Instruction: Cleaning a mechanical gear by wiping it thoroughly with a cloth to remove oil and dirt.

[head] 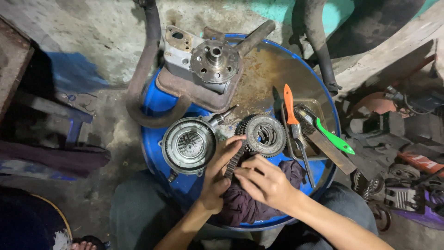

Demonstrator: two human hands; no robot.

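Hands meet at the near edge of a blue drum lid (157, 99), which serves as the workbench. The left hand (216, 178) is curled, thumb and fingers pinching a dark toothed belt (234, 160) that runs up from the hand toward the middle of the lid. The right hand (264, 181) lies just beside it, fingers half bent, their tips pressing the same belt from the right side; how firmly it grips cannot be told. Under both hands, on the near part of the lid, sits a crumpled dark purple rag (247, 203).

Just beyond the fingertips, near the lid's centre, lies a round toothed gear assembly (264, 135), the belt's far end touching its rim. Left of that, still on the lid, rests a round grey clutch housing (188, 146) with a short shaft sticking out toward the gear.

On the lid's right side stands a shallow metal tray (312, 105) holding an orange-handled tool (289, 104) and a green-handled brush (334, 139).

At the lid's far edge sits a grey engine casing (208, 62) with a round flanged hub, resting on a rusty plate, and a bent rusty pipe (145, 69) curves round its left side.
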